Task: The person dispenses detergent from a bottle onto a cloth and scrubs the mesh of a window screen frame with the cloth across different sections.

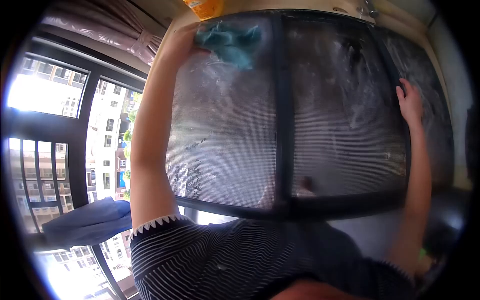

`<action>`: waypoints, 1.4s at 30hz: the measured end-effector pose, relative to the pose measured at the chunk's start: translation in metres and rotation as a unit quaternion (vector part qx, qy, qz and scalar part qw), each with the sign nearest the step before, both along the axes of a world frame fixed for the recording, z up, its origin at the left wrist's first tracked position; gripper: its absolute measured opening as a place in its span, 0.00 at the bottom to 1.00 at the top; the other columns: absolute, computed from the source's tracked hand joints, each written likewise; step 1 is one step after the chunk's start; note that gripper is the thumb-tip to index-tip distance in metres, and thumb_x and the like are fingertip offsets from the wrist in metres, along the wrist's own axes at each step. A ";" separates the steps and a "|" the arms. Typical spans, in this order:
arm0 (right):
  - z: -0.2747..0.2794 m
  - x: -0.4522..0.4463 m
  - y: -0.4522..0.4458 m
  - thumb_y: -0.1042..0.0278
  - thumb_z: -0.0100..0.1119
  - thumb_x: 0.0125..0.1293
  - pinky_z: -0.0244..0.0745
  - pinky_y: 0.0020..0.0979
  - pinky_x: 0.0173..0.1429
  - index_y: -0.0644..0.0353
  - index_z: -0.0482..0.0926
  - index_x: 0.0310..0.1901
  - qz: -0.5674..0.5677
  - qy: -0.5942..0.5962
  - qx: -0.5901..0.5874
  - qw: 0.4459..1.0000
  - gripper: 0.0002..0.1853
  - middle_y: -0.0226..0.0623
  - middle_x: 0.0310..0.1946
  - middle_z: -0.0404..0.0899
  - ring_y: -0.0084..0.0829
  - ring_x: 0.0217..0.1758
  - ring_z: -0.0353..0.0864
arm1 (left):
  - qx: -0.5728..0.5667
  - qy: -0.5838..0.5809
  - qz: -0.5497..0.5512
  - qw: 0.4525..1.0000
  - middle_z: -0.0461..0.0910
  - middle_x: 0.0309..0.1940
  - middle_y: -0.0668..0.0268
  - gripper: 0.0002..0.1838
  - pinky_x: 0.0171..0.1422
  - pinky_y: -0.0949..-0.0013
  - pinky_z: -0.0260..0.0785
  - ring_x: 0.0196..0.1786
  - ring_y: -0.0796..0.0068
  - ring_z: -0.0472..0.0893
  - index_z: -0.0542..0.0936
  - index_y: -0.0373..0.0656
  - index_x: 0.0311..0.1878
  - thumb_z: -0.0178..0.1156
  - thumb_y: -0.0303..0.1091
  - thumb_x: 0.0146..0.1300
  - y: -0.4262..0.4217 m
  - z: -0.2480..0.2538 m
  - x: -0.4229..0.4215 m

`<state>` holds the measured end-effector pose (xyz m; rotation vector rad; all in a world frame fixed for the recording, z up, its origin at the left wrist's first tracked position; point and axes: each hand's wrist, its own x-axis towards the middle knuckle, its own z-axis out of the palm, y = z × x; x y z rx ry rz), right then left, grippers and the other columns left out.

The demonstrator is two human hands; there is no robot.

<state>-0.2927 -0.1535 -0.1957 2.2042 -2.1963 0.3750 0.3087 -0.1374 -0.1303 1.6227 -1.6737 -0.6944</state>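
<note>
A large framed mesh screen (225, 145) fills the middle of the head view, its dark bars (284, 115) dividing it into panels. Whitish, soapy-looking streaks mark the mesh. At its upper left corner my left hand (192, 44) is closed on a crumpled teal cloth (232, 44) pressed against the mesh; some of its fingers are hidden by the cloth. My right hand (412, 102) rests by the right-hand dark bar, with its visible fingers stretched out and apart and nothing seen in them.
Behind the screen's upper edge stands an orange container (205, 8) on a pale ledge, with a metal fitting (369, 9) farther right. A dark-framed window (75, 140) is on the left, with a gathered curtain (110, 27) above and dark blue fabric (90, 222) below.
</note>
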 end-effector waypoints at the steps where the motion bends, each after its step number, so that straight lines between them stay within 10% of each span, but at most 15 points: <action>1: -0.001 -0.001 -0.001 0.52 0.46 0.63 0.70 0.38 0.44 0.45 0.70 0.53 0.006 0.001 -0.005 1.000 0.18 0.38 0.47 0.71 0.39 0.45 0.74 | 0.006 -0.044 0.019 0.999 0.78 0.37 0.63 0.21 0.34 0.67 0.72 0.39 0.74 0.78 0.75 0.47 0.51 0.57 0.45 0.55 0.005 0.000 0.004; 4: -0.006 -0.006 -0.004 0.52 0.46 0.63 0.70 0.39 0.44 0.45 0.70 0.54 0.017 0.002 -0.015 1.000 0.19 0.38 0.47 0.71 0.40 0.45 0.74 | 0.032 -0.098 0.218 0.971 0.80 0.36 0.60 0.24 0.40 0.68 0.71 0.37 0.65 0.79 0.77 0.42 0.48 0.59 0.49 0.52 0.033 0.003 -0.022; 9: -0.006 -0.004 -0.003 0.52 0.46 0.63 0.70 0.38 0.44 0.46 0.70 0.54 0.007 0.001 -0.011 1.000 0.19 0.39 0.46 0.71 0.39 0.44 0.75 | -0.008 -0.397 0.133 0.908 0.70 0.49 0.54 0.22 0.60 0.58 0.59 0.54 0.53 0.65 0.77 0.51 0.49 0.53 0.53 0.57 0.038 -0.043 -0.117; 13: -0.016 -0.014 -0.009 0.52 0.47 0.63 0.70 0.34 0.42 0.46 0.70 0.54 0.052 -0.036 -0.030 0.998 0.19 0.38 0.45 0.71 0.36 0.39 0.74 | -0.130 -0.350 0.095 0.923 0.73 0.39 0.57 0.09 0.54 0.60 0.63 0.49 0.57 0.69 0.80 0.46 0.38 0.56 0.34 0.53 -0.010 -0.074 -0.105; 16: -0.011 -0.012 -0.007 0.53 0.47 0.63 0.69 0.32 0.40 0.48 0.70 0.54 0.036 -0.037 -0.008 0.999 0.19 0.37 0.43 0.71 0.33 0.36 0.73 | -0.106 -0.509 0.197 0.831 0.73 0.39 0.55 0.09 0.50 0.60 0.66 0.45 0.57 0.72 0.78 0.42 0.34 0.48 0.32 0.56 -0.026 -0.068 -0.015; 21: -0.016 -0.014 -0.006 0.54 0.47 0.64 0.68 0.31 0.39 0.51 0.70 0.54 0.058 -0.064 -0.039 0.995 0.19 0.37 0.42 0.71 0.32 0.36 0.73 | 0.064 -0.433 0.458 0.773 0.72 0.47 0.56 0.17 0.49 0.60 0.68 0.46 0.58 0.73 0.79 0.43 0.42 0.60 0.43 0.52 -0.056 -0.068 0.031; 23: -0.012 -0.011 -0.006 0.55 0.47 0.64 0.68 0.31 0.39 0.51 0.70 0.54 0.050 -0.060 -0.033 0.996 0.19 0.37 0.42 0.71 0.32 0.36 0.73 | 0.057 -0.541 0.281 0.790 0.78 0.38 0.63 0.11 0.48 0.67 0.68 0.44 0.66 0.75 0.81 0.43 0.33 0.54 0.38 0.55 -0.067 -0.058 -0.046; 27: -0.025 -0.023 -0.012 0.55 0.47 0.65 0.68 0.30 0.39 0.51 0.70 0.54 0.098 -0.069 -0.079 0.990 0.19 0.37 0.41 0.72 0.32 0.35 0.73 | -0.220 -0.361 0.048 0.905 0.77 0.32 0.57 0.09 0.45 0.61 0.68 0.42 0.59 0.75 0.78 0.41 0.32 0.51 0.33 0.52 -0.075 -0.081 -0.125; 32: -0.010 -0.012 -0.006 0.55 0.48 0.64 0.67 0.30 0.39 0.50 0.70 0.54 0.035 -0.059 -0.012 0.998 0.19 0.36 0.39 0.72 0.31 0.33 0.72 | 0.016 -0.524 0.291 0.801 0.75 0.40 0.57 0.12 0.48 0.62 0.68 0.47 0.62 0.74 0.80 0.40 0.34 0.51 0.36 0.57 -0.050 -0.061 0.042; 36: -0.013 -0.013 -0.004 0.55 0.48 0.64 0.67 0.30 0.39 0.49 0.71 0.53 0.051 -0.051 -0.039 0.997 0.18 0.35 0.38 0.72 0.31 0.32 0.71 | -0.019 -0.508 0.473 0.720 0.69 0.51 0.55 0.20 0.56 0.61 0.63 0.55 0.56 0.67 0.78 0.40 0.45 0.51 0.45 0.56 -0.095 -0.104 0.075; 38: -0.006 -0.007 -0.003 0.55 0.48 0.64 0.67 0.31 0.39 0.49 0.71 0.53 0.031 -0.035 -0.017 0.999 0.18 0.35 0.38 0.72 0.32 0.32 0.71 | 0.110 -0.425 0.395 0.807 0.66 0.57 0.58 0.19 0.61 0.63 0.59 0.60 0.58 0.63 0.76 0.44 0.50 0.51 0.40 0.56 -0.096 -0.060 -0.016; 41: -0.014 -0.013 -0.004 0.54 0.48 0.63 0.68 0.31 0.39 0.47 0.71 0.53 0.061 -0.041 -0.048 0.996 0.18 0.35 0.37 0.72 0.31 0.32 0.72 | -0.058 -0.687 0.081 0.720 0.80 0.26 0.63 0.13 0.31 0.65 0.73 0.26 0.67 0.80 0.81 0.43 0.29 0.49 0.38 0.57 -0.119 -0.080 -0.081; 42: -0.016 -0.015 -0.006 0.54 0.48 0.63 0.68 0.32 0.38 0.47 0.71 0.53 0.079 -0.050 -0.076 0.993 0.18 0.35 0.37 0.72 0.31 0.32 0.72 | -0.101 -0.641 0.057 0.759 0.79 0.26 0.61 0.13 0.35 0.64 0.71 0.31 0.66 0.79 0.80 0.43 0.26 0.49 0.39 0.56 -0.114 -0.077 -0.125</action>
